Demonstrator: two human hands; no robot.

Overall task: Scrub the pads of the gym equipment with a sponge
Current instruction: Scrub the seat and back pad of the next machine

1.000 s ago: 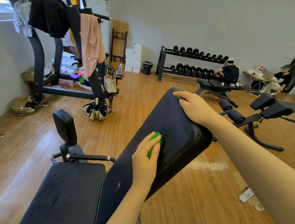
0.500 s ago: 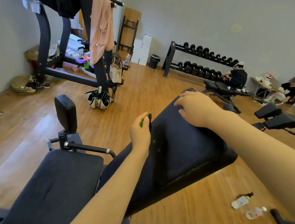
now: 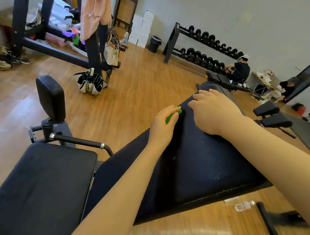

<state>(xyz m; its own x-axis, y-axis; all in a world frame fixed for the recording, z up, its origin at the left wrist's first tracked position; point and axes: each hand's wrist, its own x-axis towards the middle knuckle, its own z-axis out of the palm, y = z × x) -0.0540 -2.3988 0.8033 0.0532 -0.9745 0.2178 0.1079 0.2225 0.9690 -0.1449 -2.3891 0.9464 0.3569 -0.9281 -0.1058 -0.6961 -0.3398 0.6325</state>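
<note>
A green sponge (image 3: pixel 172 115) is pinched between the thumb and fingers of the left hand (image 3: pixel 162 127) and held against the left edge of a raised black backrest pad (image 3: pixel 202 167), near its far end. The right hand (image 3: pixel 213 112) is laid flat on the top of the same pad, fingers relaxed and slightly spread, just beside the sponge. The pad is covered in smooth black vinyl with a stitched seam along its near right edge; a faint speckled sheen is seen on its upper face. A flat rectangular seat pad (image 3: pixel 42 187) of the same dark material is seen at the near left, with a small upright cushion (image 3: pixel 50 97) and a chrome-ringed handle bar (image 3: pixel 78 141) beyond it.

The floor (image 3: pixel 144 81) is laid in glossy honey-coloured wood planks. A folded umbrella (image 3: pixel 89 81) is left on it at the middle left, and two clear plastic bottles (image 3: pixel 242 204) lie at the near right. A rack of black dumbbells (image 3: pixel 204 47) is set against the pale far wall, where two seated people are seen. A peach garment (image 3: pixel 95 4) is draped over a dark steel frame at the far left.
</note>
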